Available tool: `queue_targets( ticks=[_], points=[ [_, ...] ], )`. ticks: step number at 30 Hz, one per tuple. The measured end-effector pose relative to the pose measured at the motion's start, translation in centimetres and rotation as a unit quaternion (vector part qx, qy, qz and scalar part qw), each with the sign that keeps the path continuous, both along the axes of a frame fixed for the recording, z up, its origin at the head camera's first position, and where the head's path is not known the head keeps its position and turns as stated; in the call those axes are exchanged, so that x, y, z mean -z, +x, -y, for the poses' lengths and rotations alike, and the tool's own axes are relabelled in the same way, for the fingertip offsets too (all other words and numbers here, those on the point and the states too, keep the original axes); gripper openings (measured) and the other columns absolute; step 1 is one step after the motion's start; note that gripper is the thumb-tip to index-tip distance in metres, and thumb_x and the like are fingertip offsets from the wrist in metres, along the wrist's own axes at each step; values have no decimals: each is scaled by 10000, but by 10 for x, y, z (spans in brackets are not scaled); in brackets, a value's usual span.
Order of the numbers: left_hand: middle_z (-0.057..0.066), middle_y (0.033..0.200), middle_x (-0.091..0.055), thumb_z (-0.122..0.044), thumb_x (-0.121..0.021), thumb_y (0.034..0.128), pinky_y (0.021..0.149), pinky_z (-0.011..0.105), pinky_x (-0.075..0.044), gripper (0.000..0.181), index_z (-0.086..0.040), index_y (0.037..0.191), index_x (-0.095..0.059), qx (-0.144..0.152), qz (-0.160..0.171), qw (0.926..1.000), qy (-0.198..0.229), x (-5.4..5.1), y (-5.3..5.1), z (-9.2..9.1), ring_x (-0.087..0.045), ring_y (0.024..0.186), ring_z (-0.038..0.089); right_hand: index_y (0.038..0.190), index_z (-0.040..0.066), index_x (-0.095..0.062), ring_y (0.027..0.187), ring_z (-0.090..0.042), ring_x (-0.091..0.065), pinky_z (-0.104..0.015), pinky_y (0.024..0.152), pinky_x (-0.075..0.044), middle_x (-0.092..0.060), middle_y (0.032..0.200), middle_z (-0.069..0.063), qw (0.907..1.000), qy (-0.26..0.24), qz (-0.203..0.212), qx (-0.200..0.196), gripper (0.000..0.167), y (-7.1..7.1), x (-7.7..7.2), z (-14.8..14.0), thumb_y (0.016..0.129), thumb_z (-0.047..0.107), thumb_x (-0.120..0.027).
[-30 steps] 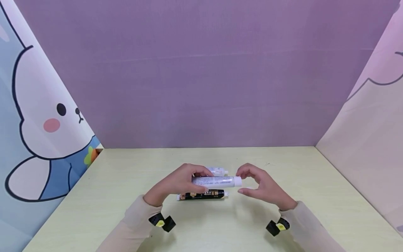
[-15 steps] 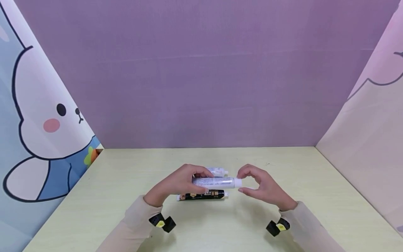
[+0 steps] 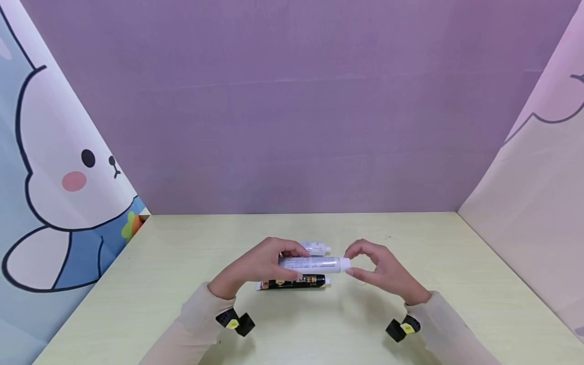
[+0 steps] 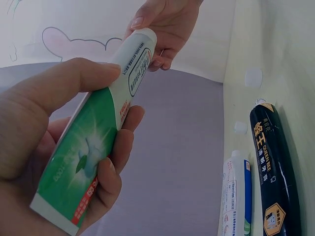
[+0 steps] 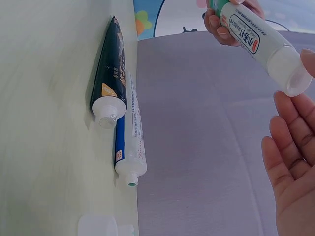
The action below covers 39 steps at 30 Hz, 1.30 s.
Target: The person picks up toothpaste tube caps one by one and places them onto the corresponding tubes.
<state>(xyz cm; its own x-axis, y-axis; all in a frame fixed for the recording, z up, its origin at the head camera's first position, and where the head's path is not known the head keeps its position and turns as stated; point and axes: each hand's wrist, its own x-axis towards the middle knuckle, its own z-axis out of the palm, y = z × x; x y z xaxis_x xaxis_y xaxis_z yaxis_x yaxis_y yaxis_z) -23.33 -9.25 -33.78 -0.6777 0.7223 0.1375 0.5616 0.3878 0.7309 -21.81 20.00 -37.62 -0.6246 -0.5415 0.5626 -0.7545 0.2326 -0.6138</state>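
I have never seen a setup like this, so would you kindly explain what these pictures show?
There is no robot here: a person works with two bare hands. The head picture comes from a camera worn on the head, looking forward and down. The other two come from a camera on each wrist; they look turned sideways, so the table runs up one edge.

The left hand grips a green and white toothpaste tube above the table. The right hand has its thumb and a fingertip at that tube's white cap.

On the table lie a black toothpaste tube and a white and blue toothpaste tube, both with bare nozzles. Nearby are two small white pieces, probably their caps.
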Motion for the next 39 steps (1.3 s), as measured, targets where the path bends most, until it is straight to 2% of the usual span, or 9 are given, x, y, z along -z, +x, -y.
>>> queue_targets(
  ticks=[10, 17, 24, 27, 32, 39],
  points=[
    [-42, 957, -640, -111, -734, 791, 665, 240, -479, 331, -122, 1115, -664, 0, 23, 10000, -34, 1, 1, -1, -546, 796, 116, 968, 111, -617, 861, -112, -580, -300, 816, -451, -642, 940, -6, 9997, 160, 197, 10, 191, 0, 4, -1, 856, -43, -623],
    [-55, 966, -645, -124, -739, 792, 697, 243, -470, 335, -133, 1118, -665, -12, 42, 9999, -92, 1, 2, -1, -551, 803, 117, 939, 116, -625, 823, -95, -573, -307, 781, -452, -644, 912, 14, 9993, 231, 289, 96, 167, -1, 5, -2, 890, -36, -577],
    [-54, 980, -651, -135, -741, 793, 698, 239, -460, 335, -130, 1119, -666, -16, -6, 9999, -121, -1, 1, -1, -546, 801, 115, 986, 96, -628, 835, -115, -561, -297, 785, -441, -640, 940, -5, 9992, 164, 363, -31, 189, -2, 4, -3, 923, -41, -513],
    [-50, 980, -650, -132, -741, 791, 698, 239, -458, 338, -126, 1120, -666, -23, 9, 9999, -102, 0, 1, -1, -543, 802, 118, 1052, 81, -608, 922, -121, -558, -309, 834, -443, -633, 1002, -47, 9995, 85, 310, -51, 210, -2, 3, -4, 885, -40, -567],
    [-51, 964, -647, -128, -748, 785, 701, 239, -461, 341, -124, 1116, -666, -21, 18, 10000, -87, 1, 1, -2, -542, 800, 117, 1103, 99, -581, 1044, -133, -521, -327, 895, -427, -598, 1111, -45, 9995, 51, 301, 12, 377, -1, 2, -4, 770, 13, -737],
    [-51, 977, -650, -147, -745, 790, 702, 238, -460, 338, -126, 1119, -668, -2, -72, 9999, -119, 2, 0, -1, -541, 799, 111, 1069, 139, -576, 1047, -121, -501, -256, 883, -412, -578, 1101, -38, 9998, 85, 177, -12, 400, 1, 1, -2, 740, 64, -791]
  ],
)
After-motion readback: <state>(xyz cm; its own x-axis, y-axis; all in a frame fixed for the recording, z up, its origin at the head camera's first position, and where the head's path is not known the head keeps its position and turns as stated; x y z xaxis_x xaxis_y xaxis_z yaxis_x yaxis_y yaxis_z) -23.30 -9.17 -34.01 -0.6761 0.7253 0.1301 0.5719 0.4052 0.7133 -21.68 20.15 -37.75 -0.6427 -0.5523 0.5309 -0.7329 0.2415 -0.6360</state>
